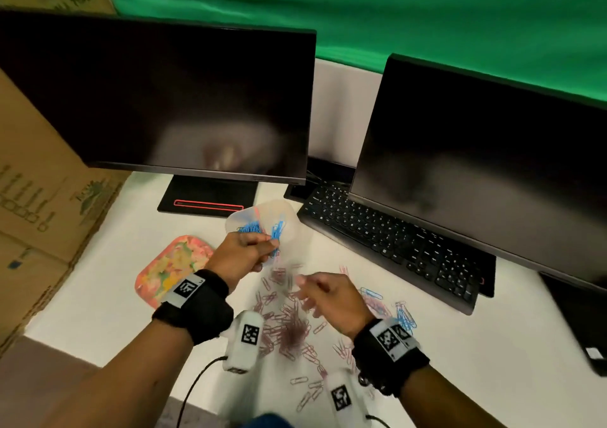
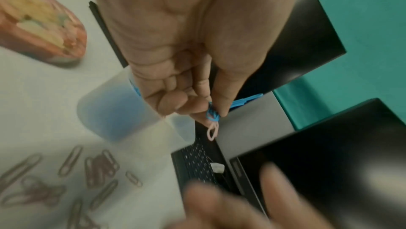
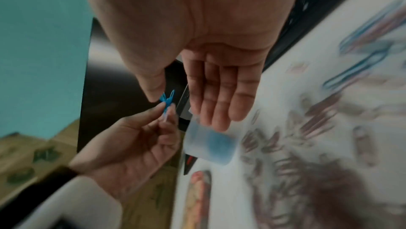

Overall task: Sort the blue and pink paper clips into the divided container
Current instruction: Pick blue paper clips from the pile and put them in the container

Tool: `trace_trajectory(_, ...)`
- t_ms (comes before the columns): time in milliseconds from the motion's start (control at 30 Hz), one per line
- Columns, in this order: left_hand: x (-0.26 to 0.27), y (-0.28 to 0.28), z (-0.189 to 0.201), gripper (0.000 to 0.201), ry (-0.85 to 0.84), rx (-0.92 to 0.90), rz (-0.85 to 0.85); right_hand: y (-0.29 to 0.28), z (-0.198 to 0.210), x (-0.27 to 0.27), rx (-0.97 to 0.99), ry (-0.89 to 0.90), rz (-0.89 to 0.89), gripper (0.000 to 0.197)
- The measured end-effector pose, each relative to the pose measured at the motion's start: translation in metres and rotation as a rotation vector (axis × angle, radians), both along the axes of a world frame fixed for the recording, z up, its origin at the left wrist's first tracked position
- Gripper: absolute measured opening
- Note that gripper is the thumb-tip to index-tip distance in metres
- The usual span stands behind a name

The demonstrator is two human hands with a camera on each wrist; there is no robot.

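While my left grip (image 1: 244, 251) pinches tangled blue wire paper clips (image 2: 212, 114) over the translucent plastic divided container (image 1: 289, 220), my right grip (image 1: 328, 299) hovers slack and empty; next, I should free the snagged pink clip (image 2: 212, 131).

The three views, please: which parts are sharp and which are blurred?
Head view: monitors sharp, right hand smeared by motion. Left wrist view: left hand pinching blue clips fairly sharp, pink paper clips on the desk soft. Right wrist view: palm clear, the clip pile and container heavily blurred.
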State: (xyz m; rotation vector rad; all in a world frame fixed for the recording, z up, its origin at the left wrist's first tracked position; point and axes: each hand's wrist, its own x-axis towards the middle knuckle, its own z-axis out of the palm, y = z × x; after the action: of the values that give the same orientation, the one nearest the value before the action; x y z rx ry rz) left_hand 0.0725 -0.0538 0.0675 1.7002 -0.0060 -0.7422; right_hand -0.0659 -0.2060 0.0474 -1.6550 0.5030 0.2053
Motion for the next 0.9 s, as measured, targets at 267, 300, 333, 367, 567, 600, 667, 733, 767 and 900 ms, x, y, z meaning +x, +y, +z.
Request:
trace_trajectory(267,-0.017,0.000,0.003,0.009,0.042,-0.070,-0.008,0.015,0.003,0.024,0.125,-0.006,0.015,0.020)
trace_trajectory(300,-0.012,0.003,0.004,0.009,0.022,-0.041,0.000,0.013,0.002,0.019,0.061,0.022,0.038,0.021)
trace_trajectory(333,-0.005,0.008,0.004,0.007,-0.013,0.006,0.010,0.010,-0.001,0.013,-0.049,0.048,0.082,0.023)
trace_trajectory(367,0.004,0.014,0.004,0.005,-0.064,0.076,0.019,0.006,-0.003,0.006,-0.196,0.074,0.150,0.025)
trace_trajectory(567,0.055,0.028,0.001,0.015,-0.355,0.717,-0.165,-0.013,-0.020,-0.039,-0.570,0.159,0.363,0.035)
trace_trajectory(600,0.059,0.025,0.000,0.018,-0.344,0.760,-0.173,-0.016,-0.021,-0.044,-0.578,0.168,0.333,0.035)
trace_trajectory(667,0.067,0.018,-0.001,0.023,-0.341,0.814,-0.167,-0.024,-0.021,-0.052,-0.572,0.175,0.251,0.031)
trace_trajectory(733,0.068,0.010,-0.002,0.029,-0.327,0.867,-0.194,-0.032,-0.016,-0.060,-0.541,0.176,0.149,0.025)
trace_trajectory(767,0.068,0.008,-0.002,0.033,-0.325,0.891,-0.208,-0.038,-0.014,-0.066,-0.532,0.174,0.095,0.022)
trace_trajectory(900,0.056,0.001,0.006,0.029,-0.494,0.874,-0.248,-0.070,-0.015,-0.091,-0.613,0.203,-0.122,0.020)
